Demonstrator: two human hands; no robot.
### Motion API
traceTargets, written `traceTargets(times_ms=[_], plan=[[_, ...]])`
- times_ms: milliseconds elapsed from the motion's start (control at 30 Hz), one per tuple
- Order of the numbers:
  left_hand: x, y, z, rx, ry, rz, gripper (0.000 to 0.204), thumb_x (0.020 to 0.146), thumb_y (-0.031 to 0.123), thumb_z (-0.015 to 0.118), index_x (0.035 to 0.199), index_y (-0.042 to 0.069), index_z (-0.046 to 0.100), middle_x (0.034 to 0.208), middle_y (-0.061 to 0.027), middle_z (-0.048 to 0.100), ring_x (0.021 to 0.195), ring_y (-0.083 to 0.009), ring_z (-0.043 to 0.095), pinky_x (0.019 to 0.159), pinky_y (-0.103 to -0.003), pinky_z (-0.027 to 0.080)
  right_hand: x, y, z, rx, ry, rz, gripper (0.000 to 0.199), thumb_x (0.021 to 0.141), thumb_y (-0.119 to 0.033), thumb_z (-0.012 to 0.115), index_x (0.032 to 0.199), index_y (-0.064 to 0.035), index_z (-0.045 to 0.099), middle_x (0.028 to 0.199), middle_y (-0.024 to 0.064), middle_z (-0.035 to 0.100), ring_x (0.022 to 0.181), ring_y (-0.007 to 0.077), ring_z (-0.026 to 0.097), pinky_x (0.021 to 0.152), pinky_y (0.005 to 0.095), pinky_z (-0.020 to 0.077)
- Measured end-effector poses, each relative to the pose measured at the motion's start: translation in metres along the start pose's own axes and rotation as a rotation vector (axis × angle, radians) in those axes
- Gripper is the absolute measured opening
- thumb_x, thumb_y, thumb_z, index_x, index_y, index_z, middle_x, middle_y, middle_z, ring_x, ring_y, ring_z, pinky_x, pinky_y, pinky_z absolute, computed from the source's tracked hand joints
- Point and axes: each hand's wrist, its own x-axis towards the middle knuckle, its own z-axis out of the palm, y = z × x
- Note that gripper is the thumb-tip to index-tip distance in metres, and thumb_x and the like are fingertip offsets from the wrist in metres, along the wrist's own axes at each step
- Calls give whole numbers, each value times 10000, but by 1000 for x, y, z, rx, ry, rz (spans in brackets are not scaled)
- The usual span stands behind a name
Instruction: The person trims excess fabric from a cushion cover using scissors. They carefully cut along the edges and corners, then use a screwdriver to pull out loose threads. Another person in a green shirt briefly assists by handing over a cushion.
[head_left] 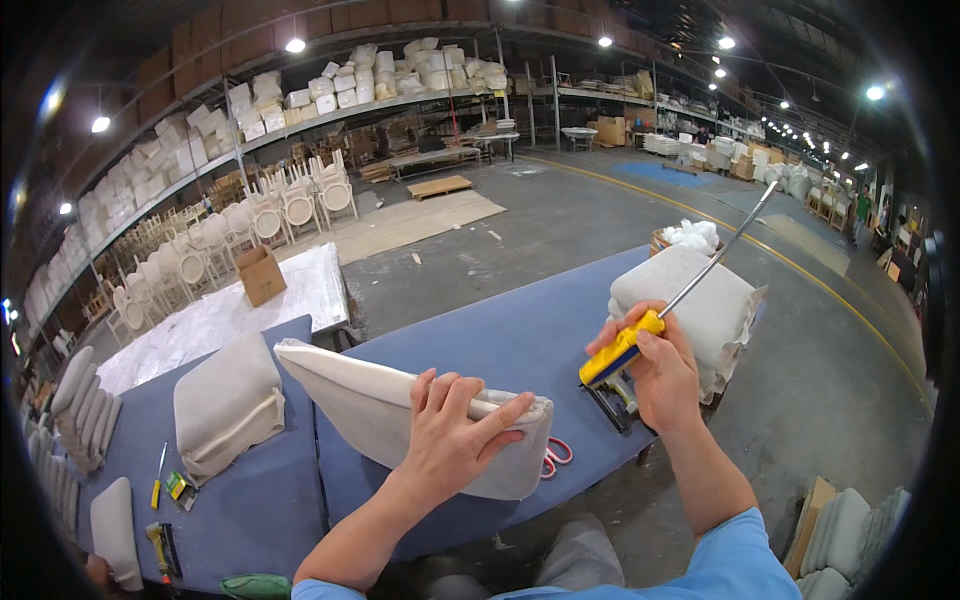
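Note:
My left hand (450, 430) presses down on the near end of a cream upholstered seat cushion (380, 400) that stands on edge on the blue-covered worktable (500, 340). My right hand (662, 372) grips the yellow handle of a long-shafted screwdriver (625, 345); its thin metal shaft points up and to the right. Under that hand lies a stapler-like tool (612, 402). Red-handled scissors (555, 455) lie beside the cushion's near end.
A stack of similar cushions (695, 300) sits at the table's right end and another cushion (225, 400) to the left, with small hand tools (165, 485) near it. A cardboard box (262, 273), rows of chair frames (280, 210) and shelving stand behind.

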Motion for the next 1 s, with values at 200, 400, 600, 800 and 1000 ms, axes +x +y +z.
traceTargets(times_ms=[200, 400, 600, 800, 1000], plan=[[-6, 0, 4, -20, 58, 42, 491, 771, 339, 883, 1247, 289, 776, 1187, -53, 612, 1160, -268, 576, 1114, -540, 340, 13, 7, 12, 296, -38, 62, 283, 1069, -297, 523, 870, -97, 512, 752, 98, 565, 705, 222, 571, 720, 380, 504], [-12, -11, 23, -84, 233, 45, 552, 668, 301, 960, 1141, 142, 724, 1130, -61, 647, 1135, -288, 642, 1079, -524, 415, 54, -35, 66, 304, -270, -190, 611, 1103, -429, 533, 601, -96, 433, 538, 43, 473, 486, 165, 465, 518, 325, 414], [-16, -16, 31, -151, 290, 46, 611, 625, 328, 992, 1064, 107, 629, 1097, -76, 625, 1114, -304, 644, 1041, -512, 444, 45, 4, 65, -2, -256, 19, 457, 1064, -293, 566, 684, -42, 601, 577, 65, 572, 503, 119, 504, 499, 295, 378], [-19, -14, 29, -139, 282, 60, 611, 635, 324, 992, 1065, 110, 614, 1099, -74, 607, 1089, -300, 642, 1014, -505, 448, 39, 32, 61, -48, -399, 146, 450, 1048, -261, 582, 664, -28, 600, 605, 75, 602, 511, 135, 522, 523, 280, 418], [-17, -16, 23, -148, 289, 65, 591, 643, 319, 988, 1051, 103, 619, 1096, -76, 611, 1104, -310, 631, 1022, -516, 442, 48, 6, 74, 144, -218, -43, 463, 1034, -197, 614, 605, -35, 546, 581, 25, 562, 519, 101, 491, 515, 288, 390]])
